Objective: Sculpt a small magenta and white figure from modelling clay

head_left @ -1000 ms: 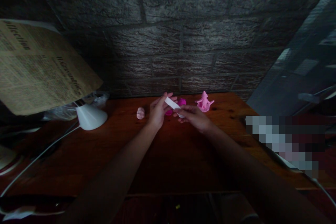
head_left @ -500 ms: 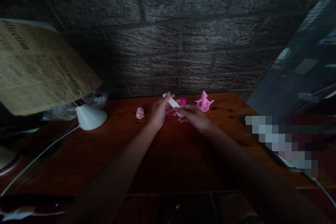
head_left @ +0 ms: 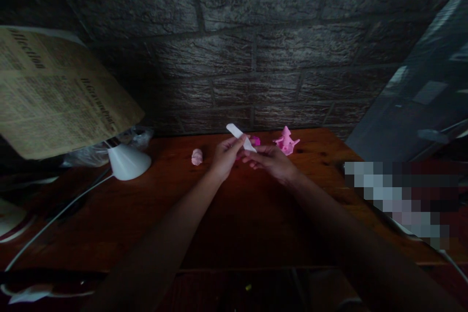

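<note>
A flat white strip (head_left: pixel 234 130) with a rounded upper end slants between my two hands, above the wooden table. My left hand (head_left: pixel 227 154) pinches it near the middle, thumb on top. The lower end lies in the fingers of my right hand (head_left: pixel 272 160), which is closed on it too. Behind the fingers a bright magenta piece (head_left: pixel 256 141) partly shows; its shape is hidden. To the right of my hands stands a pink figure (head_left: pixel 287 141) with a pointed top and outstretched side parts. A pale pink lump (head_left: pixel 196 157) sits to the left.
A lamp with a white base (head_left: pixel 128 163) and a newsprint-patterned shade (head_left: pixel 66 92) stands at the left, its white cable crossing the table (head_left: pixel 146 224). Clear plastic lies behind it. A brick-patterned wall (head_left: pixel 234 58) rises at the back. Something blurred out sits at the right edge.
My left hand has slid down the white strip, so more of its upper end sticks out. My right hand stays at the lower end. The view has shifted slightly.
</note>
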`<state>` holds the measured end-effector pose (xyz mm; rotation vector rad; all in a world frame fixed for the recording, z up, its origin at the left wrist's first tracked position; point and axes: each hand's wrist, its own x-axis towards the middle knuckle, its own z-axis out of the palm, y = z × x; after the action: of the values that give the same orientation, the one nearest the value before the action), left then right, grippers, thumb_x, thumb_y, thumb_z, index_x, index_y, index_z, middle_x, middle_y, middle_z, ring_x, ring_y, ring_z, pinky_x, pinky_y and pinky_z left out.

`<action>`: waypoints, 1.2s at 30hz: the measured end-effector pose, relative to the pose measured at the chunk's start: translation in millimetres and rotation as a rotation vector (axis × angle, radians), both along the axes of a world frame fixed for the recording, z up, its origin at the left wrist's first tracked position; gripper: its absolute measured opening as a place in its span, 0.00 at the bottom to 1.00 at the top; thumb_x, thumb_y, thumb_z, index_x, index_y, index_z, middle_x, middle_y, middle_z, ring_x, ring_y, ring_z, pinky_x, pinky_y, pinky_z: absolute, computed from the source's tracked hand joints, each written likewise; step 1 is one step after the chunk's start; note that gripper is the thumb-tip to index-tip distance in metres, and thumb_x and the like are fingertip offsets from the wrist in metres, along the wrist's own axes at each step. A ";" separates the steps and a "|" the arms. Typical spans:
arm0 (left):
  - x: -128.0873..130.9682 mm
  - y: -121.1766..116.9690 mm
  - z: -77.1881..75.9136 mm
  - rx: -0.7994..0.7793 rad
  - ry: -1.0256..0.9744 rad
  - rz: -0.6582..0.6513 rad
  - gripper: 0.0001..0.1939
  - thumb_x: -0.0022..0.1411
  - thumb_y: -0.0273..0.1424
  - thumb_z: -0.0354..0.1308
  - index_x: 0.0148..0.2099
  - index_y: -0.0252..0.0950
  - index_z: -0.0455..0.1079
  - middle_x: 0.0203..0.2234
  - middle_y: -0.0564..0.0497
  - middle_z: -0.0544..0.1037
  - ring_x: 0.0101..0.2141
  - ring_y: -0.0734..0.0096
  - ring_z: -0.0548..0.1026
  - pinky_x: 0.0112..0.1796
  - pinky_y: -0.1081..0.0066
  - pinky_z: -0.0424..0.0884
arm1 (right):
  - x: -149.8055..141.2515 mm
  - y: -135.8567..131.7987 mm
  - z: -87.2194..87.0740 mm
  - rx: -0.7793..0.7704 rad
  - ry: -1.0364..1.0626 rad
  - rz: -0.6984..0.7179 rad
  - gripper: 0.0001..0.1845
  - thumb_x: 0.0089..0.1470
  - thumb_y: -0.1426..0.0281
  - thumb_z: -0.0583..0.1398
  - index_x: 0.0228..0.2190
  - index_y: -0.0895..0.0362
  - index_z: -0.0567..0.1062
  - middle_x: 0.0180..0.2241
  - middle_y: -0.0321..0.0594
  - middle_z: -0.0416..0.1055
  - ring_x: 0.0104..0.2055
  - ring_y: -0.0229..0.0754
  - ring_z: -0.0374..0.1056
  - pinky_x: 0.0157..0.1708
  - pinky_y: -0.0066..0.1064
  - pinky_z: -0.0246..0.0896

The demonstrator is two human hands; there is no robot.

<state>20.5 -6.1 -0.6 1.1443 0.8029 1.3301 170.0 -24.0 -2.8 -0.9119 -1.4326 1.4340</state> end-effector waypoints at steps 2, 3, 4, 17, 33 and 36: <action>0.6 -0.5 0.0 0.003 0.017 -0.033 0.13 0.55 0.41 0.68 0.36 0.37 0.82 0.33 0.44 0.84 0.34 0.66 0.80 0.35 0.68 0.73 | -0.2 0.6 -0.4 -0.009 0.023 -0.002 0.12 0.48 0.58 0.71 0.30 0.53 0.84 0.31 0.40 0.80 0.29 0.36 0.70 0.33 0.31 0.68; 0.5 -0.6 0.1 0.008 0.028 -0.033 0.13 0.54 0.41 0.69 0.35 0.36 0.82 0.32 0.45 0.84 0.32 0.67 0.79 0.34 0.69 0.73 | -0.2 1.0 -0.8 -0.016 0.038 -0.004 0.13 0.47 0.58 0.71 0.30 0.54 0.84 0.31 0.40 0.80 0.29 0.35 0.70 0.33 0.31 0.68; 0.2 -0.7 0.1 0.013 0.035 -0.026 0.14 0.52 0.41 0.70 0.35 0.36 0.81 0.32 0.45 0.84 0.31 0.68 0.79 0.33 0.70 0.72 | -0.1 1.4 -1.4 -0.024 0.050 -0.004 0.13 0.46 0.58 0.72 0.30 0.54 0.84 0.31 0.40 0.80 0.29 0.35 0.70 0.33 0.30 0.68; -3.5 2.1 -3.4 0.056 0.110 0.101 0.14 0.54 0.42 0.69 0.35 0.36 0.81 0.30 0.46 0.82 0.28 0.70 0.75 0.30 0.70 0.68 | -0.1 2.0 -3.1 -0.083 -0.005 0.006 0.07 0.54 0.65 0.68 0.32 0.56 0.83 0.33 0.42 0.80 0.30 0.36 0.71 0.33 0.30 0.68; -5.0 -2.4 3.3 0.134 0.156 0.031 0.13 0.53 0.38 0.69 0.39 0.35 0.81 0.31 0.46 0.84 0.33 0.67 0.79 0.35 0.69 0.71 | 0.8 2.2 -3.0 -0.173 0.153 -0.035 0.08 0.51 0.65 0.71 0.31 0.56 0.80 0.32 0.39 0.78 0.31 0.34 0.71 0.33 0.27 0.68; -5.0 0.3 2.2 0.144 0.140 0.047 0.13 0.52 0.38 0.70 0.37 0.35 0.81 0.30 0.46 0.83 0.32 0.68 0.78 0.34 0.69 0.70 | 0.4 0.6 0.3 -0.249 0.221 -0.025 0.08 0.51 0.66 0.71 0.31 0.56 0.81 0.32 0.39 0.79 0.31 0.34 0.71 0.33 0.26 0.68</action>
<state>15.5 -5.8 1.6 1.3512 0.8505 1.3760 170.4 -23.3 -2.5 -0.8877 -1.0931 1.6636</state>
